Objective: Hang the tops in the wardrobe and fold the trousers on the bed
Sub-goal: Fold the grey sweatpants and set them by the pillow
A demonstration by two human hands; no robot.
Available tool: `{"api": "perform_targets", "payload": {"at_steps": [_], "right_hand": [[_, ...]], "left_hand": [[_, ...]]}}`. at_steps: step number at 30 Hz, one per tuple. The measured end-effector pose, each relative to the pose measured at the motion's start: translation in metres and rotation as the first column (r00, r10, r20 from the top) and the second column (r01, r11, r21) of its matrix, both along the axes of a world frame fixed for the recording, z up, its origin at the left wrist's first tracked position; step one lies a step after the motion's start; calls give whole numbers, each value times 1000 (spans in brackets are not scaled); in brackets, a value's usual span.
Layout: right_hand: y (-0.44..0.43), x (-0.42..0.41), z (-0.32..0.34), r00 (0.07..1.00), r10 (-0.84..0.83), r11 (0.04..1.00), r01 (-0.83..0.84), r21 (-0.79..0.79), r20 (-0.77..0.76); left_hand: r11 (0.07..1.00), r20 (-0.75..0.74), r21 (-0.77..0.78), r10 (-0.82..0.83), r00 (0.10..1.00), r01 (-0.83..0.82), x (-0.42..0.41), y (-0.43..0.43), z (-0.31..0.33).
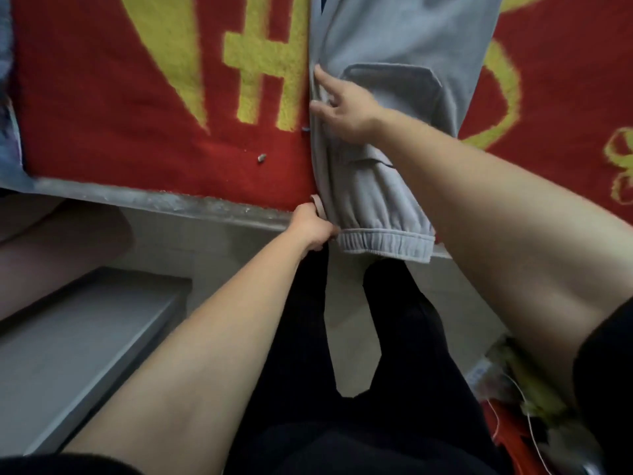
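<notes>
So the grey trousers [383, 186] are laid out lengthwise on the red blanket [102, 114], with the elastic cuff hanging just over the blanket's near edge. The left hand [313, 228] is grabbing the leg's side seam right at that edge. The right hand [346, 108] is farther up the blanket, fingers spread and pressing flat on the fabric.

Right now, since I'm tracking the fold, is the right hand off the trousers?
No, the right hand lies flat on the trousers, pressing them down.
</notes>
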State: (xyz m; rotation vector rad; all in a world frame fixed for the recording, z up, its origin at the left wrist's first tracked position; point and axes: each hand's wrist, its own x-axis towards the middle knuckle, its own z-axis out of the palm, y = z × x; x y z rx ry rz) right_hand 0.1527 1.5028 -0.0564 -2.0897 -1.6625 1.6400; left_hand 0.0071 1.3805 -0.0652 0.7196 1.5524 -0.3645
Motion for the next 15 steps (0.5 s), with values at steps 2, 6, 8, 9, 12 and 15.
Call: {"api": "perform_targets", "payload": {"at_steps": [2, 6, 8, 9, 12, 15], "right_hand": [[3, 17, 9, 999, -52, 997, 51, 53, 16], [-2, 59, 22, 915, -280, 913, 160, 377, 291], [-1, 77, 23, 864, -334, 870, 128, 476, 378], [0, 83, 21, 854, -298, 883, 76, 463, 428], [1, 95, 8, 843, 27, 965, -161, 205, 537], [6, 103, -5, 825, 229, 963, -268, 1, 516]], "left_hand": [[976, -39, 42, -211, 977, 213, -2, 9, 2], [895, -243, 356, -187, 952, 267, -4, 49, 13], [828, -232, 542, -17, 973, 144, 1, 78, 12], [797, -195, 598, 40, 980, 87, 5, 94, 9], [781, -107, 620, -16, 994, 79, 21, 140, 1], [767, -187, 585, -188, 964, 264, 30, 168, -9]]}}
